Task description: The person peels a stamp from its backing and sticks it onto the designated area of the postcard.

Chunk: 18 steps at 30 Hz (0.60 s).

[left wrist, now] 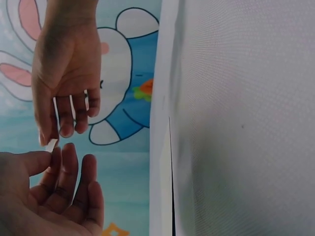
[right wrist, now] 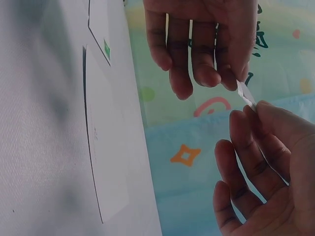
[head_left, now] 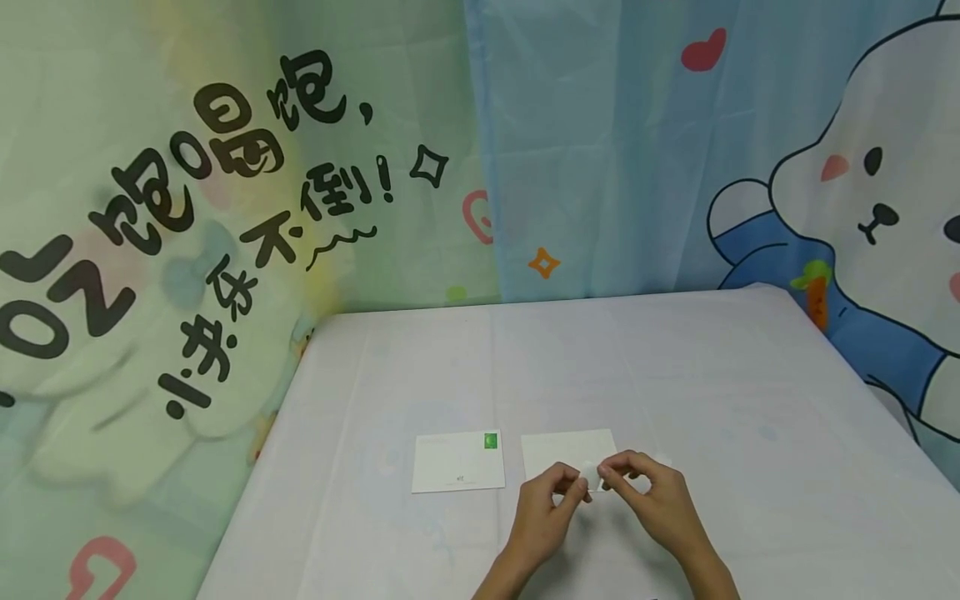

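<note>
Curtain carrot (head_left: 817, 303) escapes right wrist view; left grip (head_left: 544, 510) and right grip (head_left: 660, 504) pinch paper (right wrist: 244, 92).

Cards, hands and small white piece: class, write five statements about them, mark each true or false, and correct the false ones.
1. The left hand and right hand both pinch the small white piece. True.
2. The small white piece lies flat on the table. False: the hands hold it above the table.
3. The left card has a green mark near its upper right corner. True.
4. The two cards overlap. False: a gap separates them.
5. In the head view, the hands partly hide the right card. True.
</note>
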Each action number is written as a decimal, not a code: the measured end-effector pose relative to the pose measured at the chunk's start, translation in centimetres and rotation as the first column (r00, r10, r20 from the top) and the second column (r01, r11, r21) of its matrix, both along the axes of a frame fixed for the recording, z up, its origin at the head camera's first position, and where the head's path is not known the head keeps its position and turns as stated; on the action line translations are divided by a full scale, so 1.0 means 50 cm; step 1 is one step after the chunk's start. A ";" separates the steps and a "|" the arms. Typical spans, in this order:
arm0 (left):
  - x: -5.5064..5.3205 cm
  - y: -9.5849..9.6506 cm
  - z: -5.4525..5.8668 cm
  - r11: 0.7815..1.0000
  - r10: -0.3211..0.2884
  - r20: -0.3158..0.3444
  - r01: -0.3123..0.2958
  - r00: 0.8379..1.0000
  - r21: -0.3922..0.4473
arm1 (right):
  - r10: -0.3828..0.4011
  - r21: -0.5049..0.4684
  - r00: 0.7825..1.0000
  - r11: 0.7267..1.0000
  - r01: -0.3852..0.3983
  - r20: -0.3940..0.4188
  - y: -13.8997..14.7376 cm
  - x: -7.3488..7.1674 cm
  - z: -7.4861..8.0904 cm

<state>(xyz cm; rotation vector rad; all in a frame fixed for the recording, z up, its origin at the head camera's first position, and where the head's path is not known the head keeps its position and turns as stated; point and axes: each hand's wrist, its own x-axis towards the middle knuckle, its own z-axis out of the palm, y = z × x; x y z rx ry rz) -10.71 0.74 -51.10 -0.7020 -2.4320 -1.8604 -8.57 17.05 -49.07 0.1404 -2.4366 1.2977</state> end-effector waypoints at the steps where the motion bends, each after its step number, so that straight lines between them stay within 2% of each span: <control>1: 0.000 0.001 -0.001 1.000 0.006 -0.001 -0.006 1.000 0.004 | -0.002 0.002 1.000 1.000 0.002 0.002 0.000 0.000 0.000; 7: -0.002 0.002 -0.005 0.999 0.051 -0.023 -0.050 0.998 0.016 | -0.011 0.006 1.000 1.000 0.011 0.024 0.000 0.002 0.003; 11: -0.002 0.002 -0.006 0.998 0.056 -0.007 -0.056 0.998 0.019 | -0.015 0.014 1.000 1.000 0.015 0.025 0.000 0.003 0.004; 18: -0.002 0.002 -0.009 0.999 0.048 0.018 -0.049 0.999 0.014 | -0.023 0.065 0.996 0.997 0.029 -0.084 0.000 0.000 0.004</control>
